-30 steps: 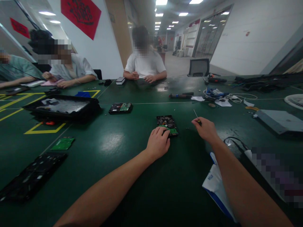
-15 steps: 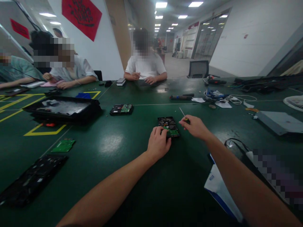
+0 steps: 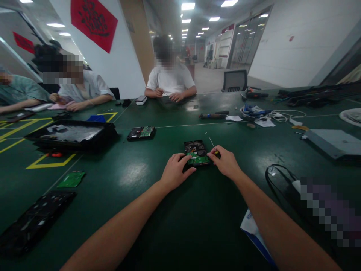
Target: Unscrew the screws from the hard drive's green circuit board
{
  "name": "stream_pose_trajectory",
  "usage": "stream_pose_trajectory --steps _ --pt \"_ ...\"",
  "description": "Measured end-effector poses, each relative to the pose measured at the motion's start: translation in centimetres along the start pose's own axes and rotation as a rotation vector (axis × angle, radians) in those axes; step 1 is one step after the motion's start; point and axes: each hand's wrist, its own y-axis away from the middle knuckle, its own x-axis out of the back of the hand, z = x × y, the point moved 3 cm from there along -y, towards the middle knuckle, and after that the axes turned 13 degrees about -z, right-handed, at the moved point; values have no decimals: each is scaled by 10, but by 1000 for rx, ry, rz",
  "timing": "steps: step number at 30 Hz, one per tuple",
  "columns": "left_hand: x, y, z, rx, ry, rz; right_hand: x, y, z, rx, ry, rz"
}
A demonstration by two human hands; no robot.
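Note:
A hard drive (image 3: 195,148) lies on the green table in front of me, its green circuit board (image 3: 198,159) on the near half. My left hand (image 3: 174,171) is at its left side, fingertips touching the left edge and board, thumb stretched out apart below the near edge. My right hand (image 3: 227,162) is closed around a screwdriver (image 3: 216,153), whose thin shaft points up and to the left, away from the drive. The fingertips of that hand are right by the drive's right edge; whether they touch it I cannot tell.
Another hard drive (image 3: 141,133) lies farther left, near a black tray (image 3: 107,130). A loose green circuit board (image 3: 71,179) and a long black part (image 3: 36,220) are at left. Cables (image 3: 284,116) and a grey metal box (image 3: 334,143) lie right. A co-worker (image 3: 170,81) sits opposite.
My left hand has slid left off the top of the drive, uncovering more of the board, and its thumb has spread. My right hand, still with the screwdriver, has come nearer the drive's right edge.

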Motion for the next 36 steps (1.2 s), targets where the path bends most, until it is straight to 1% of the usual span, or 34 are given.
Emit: stream_pose_trajectory --steps 5,9,13,17,22,27,32,36 --pt "0 1 0 -21 -11 29 1 3 -2 -9 -70 -7" --pt "2 4 4 -11 -6 58 -3 0 8 -51 -188 -65" --pt "2 5 8 11 -20 38 -8 -2 15 -93 -297 -119" --pt "0 4 8 -9 -35 16 -8 -1 14 -94 -378 -166" --pt "-1 4 7 -42 -22 31 -6 2 10 -67 -354 -229" --pt "0 4 9 -40 -22 35 -7 1 6 -37 -341 -292" --pt "0 4 10 -28 -18 27 -9 -3 5 -101 -328 -270" --pt "-1 5 10 -30 -14 29 -9 -4 2 -97 -352 -275"
